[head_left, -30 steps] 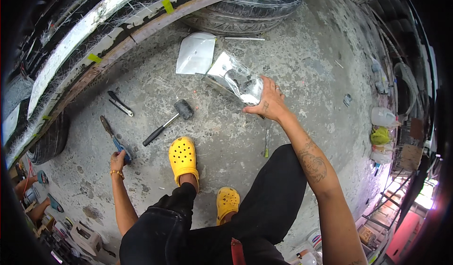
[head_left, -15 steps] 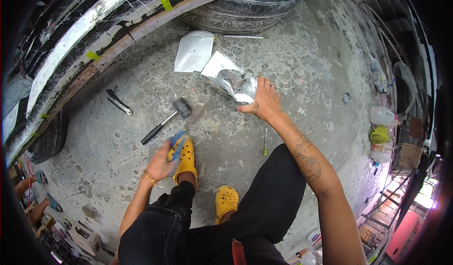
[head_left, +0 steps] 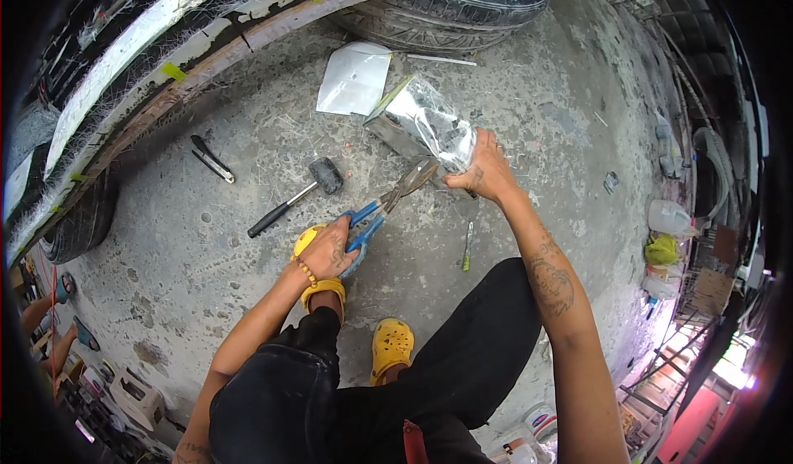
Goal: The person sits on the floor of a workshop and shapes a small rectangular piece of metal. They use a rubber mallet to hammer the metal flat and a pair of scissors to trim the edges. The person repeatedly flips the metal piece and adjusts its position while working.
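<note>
My left hand (head_left: 329, 251) is closed around the blue handles of a pair of tin snips (head_left: 400, 191). The handles are spread, and the blades reach the near end of a shiny rectangular metal can (head_left: 425, 117); whether they touch it I cannot tell. With my right hand (head_left: 489, 166) I grip that same end of the can from the right, fingers over its edge. A rubber mallet (head_left: 327, 176) with a black handle lies left of the snips. Farther left rests a utility knife (head_left: 213, 160). A white sheet (head_left: 355, 78) lies beyond the can.
Stacked tyres (head_left: 454, 14) stand at the far side. A long curved panel with frayed fibres (head_left: 223, 38) crosses the upper left. A thin green-tipped tool (head_left: 467, 247) lies near my right knee. Plastic jugs (head_left: 667, 218) line the right. Another person's feet (head_left: 83, 332) show at far left.
My left hand has swung the tin snips up and right, from over my left shoe to the can's near end. The can remains in my right hand, and the view has shifted slightly.
</note>
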Demonstrator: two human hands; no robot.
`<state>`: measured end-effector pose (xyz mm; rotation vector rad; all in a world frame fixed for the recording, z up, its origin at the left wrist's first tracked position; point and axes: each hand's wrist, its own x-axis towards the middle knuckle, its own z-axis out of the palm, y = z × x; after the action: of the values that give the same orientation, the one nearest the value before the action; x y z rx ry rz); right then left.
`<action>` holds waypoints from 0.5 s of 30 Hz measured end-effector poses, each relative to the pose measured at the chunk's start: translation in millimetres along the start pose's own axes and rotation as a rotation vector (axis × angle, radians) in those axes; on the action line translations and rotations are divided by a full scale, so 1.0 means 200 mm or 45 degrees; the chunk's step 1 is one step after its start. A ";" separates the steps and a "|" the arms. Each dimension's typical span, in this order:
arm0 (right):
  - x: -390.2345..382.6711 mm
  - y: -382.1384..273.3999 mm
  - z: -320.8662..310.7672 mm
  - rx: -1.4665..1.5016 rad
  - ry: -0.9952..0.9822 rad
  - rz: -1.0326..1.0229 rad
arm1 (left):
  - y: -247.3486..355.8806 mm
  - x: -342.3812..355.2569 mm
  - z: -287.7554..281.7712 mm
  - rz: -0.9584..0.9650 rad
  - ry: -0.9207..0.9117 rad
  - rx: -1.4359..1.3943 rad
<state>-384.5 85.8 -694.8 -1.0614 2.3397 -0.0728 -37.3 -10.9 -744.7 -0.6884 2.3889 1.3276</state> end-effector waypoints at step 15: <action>0.14 0.08 -0.06 0.021 -0.063 -0.088 | -0.07 0.13 0.04 0.094 0.114 -0.006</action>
<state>-415.4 74.6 -701.5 -1.1233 2.2549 -0.0907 -51.9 -16.1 -771.7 -0.6806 2.5054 1.3587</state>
